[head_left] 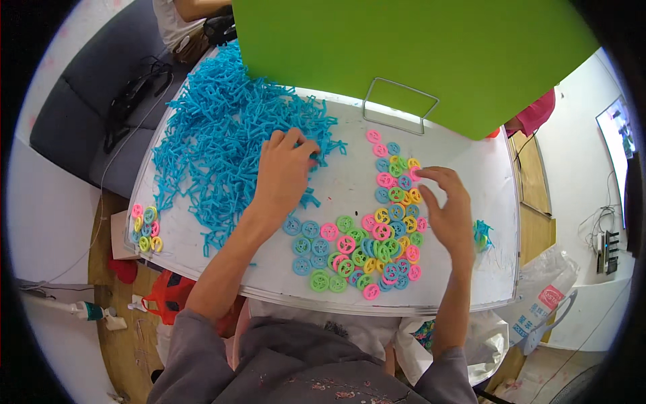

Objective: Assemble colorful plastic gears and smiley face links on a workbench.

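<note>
Clearly, from the head view, much seems left for us: the blue pile [222, 114] of small links lies large and tangled on the white table [340, 198]. Our left hand [286, 168] is at the pile's right edge, fingers curled narrow; we cannot tell whether they hold a link. Our right hand [449, 209] is well right of the pile, thumb and forefinger wide apart beside the coloured wheels [383, 250]. These spread, partly overlapping, to the pile's right and nearer us. A small wheel group [145, 227] left of the pile's near end looks set aside, we judge.
</note>
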`<state>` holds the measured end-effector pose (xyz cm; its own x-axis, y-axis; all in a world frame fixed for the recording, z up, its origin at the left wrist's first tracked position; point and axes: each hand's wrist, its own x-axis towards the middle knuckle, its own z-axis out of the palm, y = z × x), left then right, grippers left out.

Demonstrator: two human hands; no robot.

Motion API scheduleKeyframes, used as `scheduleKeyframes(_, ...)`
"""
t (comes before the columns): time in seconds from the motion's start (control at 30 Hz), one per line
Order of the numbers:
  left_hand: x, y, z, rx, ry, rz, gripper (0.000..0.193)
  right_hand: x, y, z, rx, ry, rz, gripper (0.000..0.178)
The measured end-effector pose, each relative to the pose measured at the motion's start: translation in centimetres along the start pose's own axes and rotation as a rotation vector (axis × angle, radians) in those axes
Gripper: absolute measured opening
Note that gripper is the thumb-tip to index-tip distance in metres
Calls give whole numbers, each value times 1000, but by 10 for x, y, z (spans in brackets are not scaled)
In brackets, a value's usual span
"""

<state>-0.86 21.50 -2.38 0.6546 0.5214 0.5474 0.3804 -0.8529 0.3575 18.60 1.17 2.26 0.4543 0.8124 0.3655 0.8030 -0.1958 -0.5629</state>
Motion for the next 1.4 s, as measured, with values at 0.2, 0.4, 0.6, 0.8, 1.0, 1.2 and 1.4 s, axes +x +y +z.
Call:
scheduleKeyframes(0.2, 11, 25, -18, -352, 153, -54, 23, 3, -34, 38, 241, 15, -77, 26)
scheduleKeyframes(0.4, -4, 50, 3, -432, 110, 96, 25, -3, -40, 73, 518, 17, 54, 24)
scheduleKeyframes(0.6, -7, 51, 4, -515, 0, -5, 28, -1, -32, 74, 720, -46, 227, 19)
scheduleKeyframes(0.8, -6, 53, 14, -603, -6, 80, 26, -3, -29, 78, 896, 46, 380, 12)
scheduleKeyframes(1.0, -15, 38, -1, -408, -546, 56, 24, -3, -8, 59, 1060, 206, 298, 8)
scheduleKeyframes(1.2, -27, 43, 10, -297, -471, 111, 21, -1, -5, 57, 1064, 105, 350, 8)
scheduleKeyframes(1.4, -10, 34, 0, -500, -369, -190, 18, 1, -5, 58, 682, 14, 384, 10)
